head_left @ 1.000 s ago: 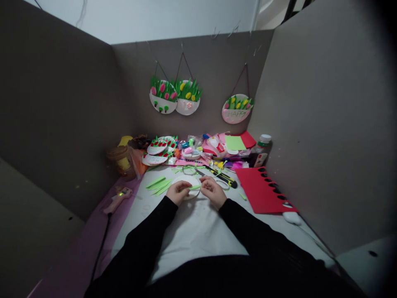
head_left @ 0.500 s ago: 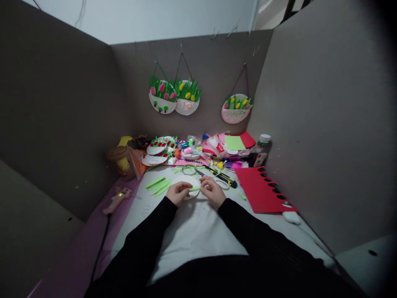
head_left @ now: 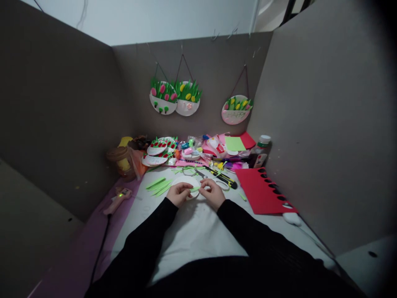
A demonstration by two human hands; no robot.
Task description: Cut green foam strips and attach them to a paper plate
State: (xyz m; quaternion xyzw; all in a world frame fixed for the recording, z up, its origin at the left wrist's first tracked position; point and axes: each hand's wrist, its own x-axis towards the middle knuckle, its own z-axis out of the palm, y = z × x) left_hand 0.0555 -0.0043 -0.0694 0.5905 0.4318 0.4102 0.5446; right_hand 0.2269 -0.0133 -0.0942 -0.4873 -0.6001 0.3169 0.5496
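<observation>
Between my two hands a light-green paper strip (head_left: 194, 189) is held above a white paper plate (head_left: 187, 179) lying on the cloth. My left hand (head_left: 179, 193) pinches its left end; my right hand (head_left: 212, 193) has thumb and fingers closed at its right end. To the left of the plate lies a loose group of cut green paper leaves (head_left: 159, 186). Scissors (head_left: 198, 171) rest just beyond the plate, partly among thin green scraps. A yellow and black utility knife (head_left: 223, 178) lies beyond my right hand.
A pink glue gun (head_left: 119, 200) with a lit light lies at the left. Red paper with cut-out holes (head_left: 259, 190) is at the right, by a white corded device (head_left: 291, 218). Finished plates (head_left: 156, 159), craft packs and a bottle (head_left: 263, 142) line the back; decorated plates (head_left: 187, 107) hang above.
My right hand has shifted slightly left, closer to my left hand, and less of the green strip shows between them. The things on the table stay where they were.
</observation>
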